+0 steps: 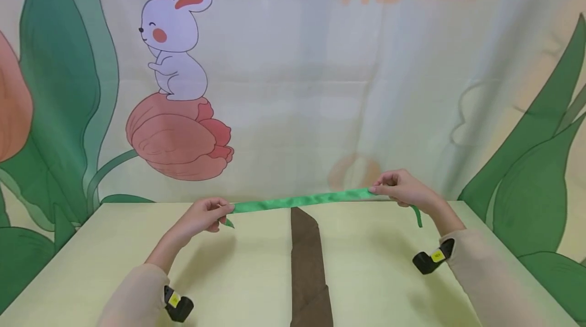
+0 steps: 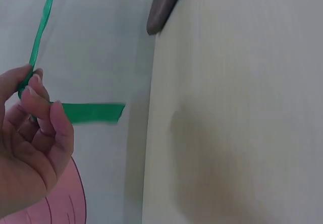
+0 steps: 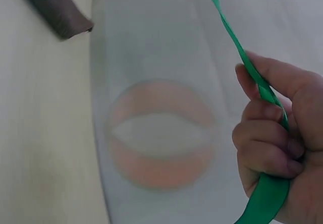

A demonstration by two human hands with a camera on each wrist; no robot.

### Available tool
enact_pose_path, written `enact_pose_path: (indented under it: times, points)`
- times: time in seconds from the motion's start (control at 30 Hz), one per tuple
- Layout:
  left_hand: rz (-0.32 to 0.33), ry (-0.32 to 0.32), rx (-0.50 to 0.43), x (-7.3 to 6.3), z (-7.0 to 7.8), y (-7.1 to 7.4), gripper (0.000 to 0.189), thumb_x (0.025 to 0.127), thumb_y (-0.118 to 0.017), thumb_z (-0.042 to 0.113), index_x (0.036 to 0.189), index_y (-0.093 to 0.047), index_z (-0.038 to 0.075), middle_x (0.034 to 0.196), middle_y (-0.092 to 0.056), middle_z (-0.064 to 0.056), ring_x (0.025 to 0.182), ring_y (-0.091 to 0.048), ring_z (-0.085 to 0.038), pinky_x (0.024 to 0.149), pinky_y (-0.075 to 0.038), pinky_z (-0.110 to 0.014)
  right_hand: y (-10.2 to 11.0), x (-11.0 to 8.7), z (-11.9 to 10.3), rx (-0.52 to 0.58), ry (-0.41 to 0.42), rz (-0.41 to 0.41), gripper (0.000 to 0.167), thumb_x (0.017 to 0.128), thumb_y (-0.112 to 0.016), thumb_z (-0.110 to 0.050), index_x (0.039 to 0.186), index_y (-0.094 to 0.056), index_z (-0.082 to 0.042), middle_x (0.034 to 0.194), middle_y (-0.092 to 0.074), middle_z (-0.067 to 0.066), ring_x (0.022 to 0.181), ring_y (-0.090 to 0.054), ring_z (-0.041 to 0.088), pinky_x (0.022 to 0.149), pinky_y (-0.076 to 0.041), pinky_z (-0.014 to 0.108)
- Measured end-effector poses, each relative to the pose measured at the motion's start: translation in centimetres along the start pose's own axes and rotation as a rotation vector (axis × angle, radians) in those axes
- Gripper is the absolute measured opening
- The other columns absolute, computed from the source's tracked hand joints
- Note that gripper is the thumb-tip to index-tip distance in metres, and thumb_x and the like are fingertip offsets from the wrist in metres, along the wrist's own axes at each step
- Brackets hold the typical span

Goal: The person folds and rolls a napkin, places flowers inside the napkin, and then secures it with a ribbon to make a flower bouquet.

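A green satin ribbon [image 1: 302, 201] is stretched nearly level above the far part of the table, its right side a little higher. My left hand [image 1: 203, 215] pinches it near one end, and a short cut tail hangs below the fingers; in the left wrist view that ribbon tail [image 2: 96, 113] sticks out past the curled fingers. With thumb and fingers my right hand [image 1: 405, 189] grips the other side, and a longer tail dangles beneath. The right wrist view shows the ribbon [image 3: 267, 199] passing through the curled fingers of that hand.
A long dark brown strip [image 1: 309, 271], folded or overlapped in places, stands or lies along the middle of the pale yellow table [image 1: 375, 286]. Behind the table hangs a printed curtain [image 1: 284, 88] with a rabbit and tulips. Black wrist cameras sit on both sleeves.
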State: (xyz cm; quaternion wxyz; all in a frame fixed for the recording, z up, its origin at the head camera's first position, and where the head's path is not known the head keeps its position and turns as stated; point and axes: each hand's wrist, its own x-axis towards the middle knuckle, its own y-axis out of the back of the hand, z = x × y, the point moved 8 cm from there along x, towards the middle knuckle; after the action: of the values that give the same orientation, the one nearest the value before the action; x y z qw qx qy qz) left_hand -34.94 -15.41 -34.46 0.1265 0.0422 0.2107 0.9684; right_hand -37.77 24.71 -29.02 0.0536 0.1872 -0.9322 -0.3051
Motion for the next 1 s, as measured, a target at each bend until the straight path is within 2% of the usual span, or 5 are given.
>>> enact_pose_path:
  times: [0.33, 0.47, 0.73, 0.87, 1.0]
  points:
    - [0.213, 0.054, 0.240, 5.5, -2.3, 1.2, 0.019, 0.086, -0.061, 0.018, 0.081, -0.060, 0.000, 0.066, -0.059, -0.012, 0.053, -0.053, -0.012, 0.056, -0.049, -0.026, -1.4, 5.4, 3.8, -0.261, 0.023, 0.228, 0.022, 0.086, -0.062, -0.024, 0.082, -0.061, -0.003, 0.069, -0.051, 0.003, 0.056, -0.038, 0.014, 0.051, -0.035, 0.028]
    - [0.264, 0.093, 0.385, 7.1, -3.1, 1.0, 0.021, 0.084, -0.062, 0.018, 0.073, -0.059, 0.001, 0.061, -0.058, -0.008, 0.052, -0.052, -0.014, 0.053, -0.042, -0.026, -2.3, 7.0, 5.2, -0.306, 0.033, 0.293, 0.019, 0.084, -0.064, -0.020, 0.074, -0.059, -0.004, 0.066, -0.051, 0.002, 0.056, -0.040, 0.015, 0.051, -0.036, 0.028]
    - [0.370, 0.187, 0.570, 9.0, -4.1, 0.1, 0.037, 0.082, -0.061, 0.015, 0.051, -0.042, 0.010, 0.047, -0.043, 0.001, 0.047, -0.041, -0.013, 0.043, -0.030, -0.024, -3.7, 9.0, 7.3, -0.359, -0.017, 0.393, 0.034, 0.082, -0.066, -0.020, 0.060, -0.044, -0.008, 0.051, -0.034, -0.004, 0.047, -0.028, 0.010, 0.046, -0.027, 0.024]
    - [0.400, 0.194, 0.629, 9.3, -3.3, -0.6, 0.038, 0.080, -0.058, 0.010, 0.051, -0.033, 0.011, 0.049, -0.030, 0.002, 0.050, -0.032, -0.014, 0.045, -0.029, -0.026, -4.3, 9.2, 7.8, -0.367, -0.065, 0.396, 0.047, 0.081, -0.066, -0.025, 0.055, -0.029, -0.013, 0.050, -0.021, -0.005, 0.047, -0.021, 0.010, 0.046, -0.022, 0.024]
    - [0.389, 0.226, 0.662, 9.7, -3.2, -1.0, 0.034, 0.080, -0.061, 0.012, 0.056, -0.037, 0.009, 0.055, -0.034, -0.001, 0.057, -0.036, -0.017, 0.050, -0.033, -0.029, -4.7, 9.3, 8.0, -0.374, -0.096, 0.379, 0.048, 0.082, -0.065, -0.029, 0.055, -0.028, -0.014, 0.050, -0.021, -0.006, 0.047, -0.022, 0.009, 0.045, -0.022, 0.023]
